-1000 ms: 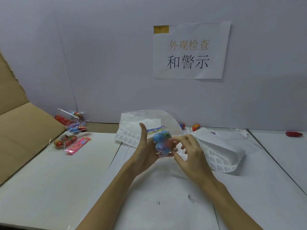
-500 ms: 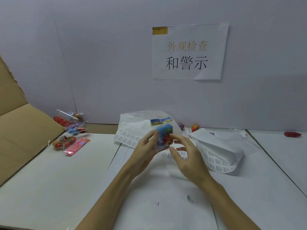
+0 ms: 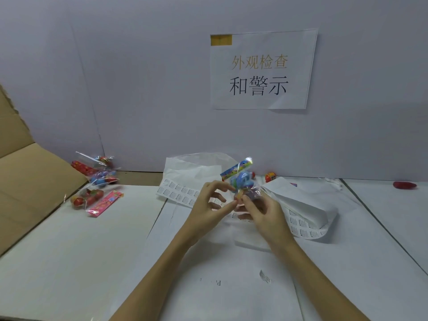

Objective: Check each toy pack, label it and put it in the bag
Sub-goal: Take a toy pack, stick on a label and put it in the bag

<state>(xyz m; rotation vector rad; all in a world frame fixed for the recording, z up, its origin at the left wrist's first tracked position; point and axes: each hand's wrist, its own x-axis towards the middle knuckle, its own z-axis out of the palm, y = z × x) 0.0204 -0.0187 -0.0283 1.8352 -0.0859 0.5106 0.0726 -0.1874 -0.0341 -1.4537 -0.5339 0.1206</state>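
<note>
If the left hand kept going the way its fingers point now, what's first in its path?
Probably the toy pack itself: the left hand points right and slightly away, fingertips already at the pack, with the right hand just behind. Depth is uncertain.

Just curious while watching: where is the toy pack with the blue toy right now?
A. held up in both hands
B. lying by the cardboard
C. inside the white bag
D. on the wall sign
A: the left hand and right hand hold the toy pack above the table.
</note>
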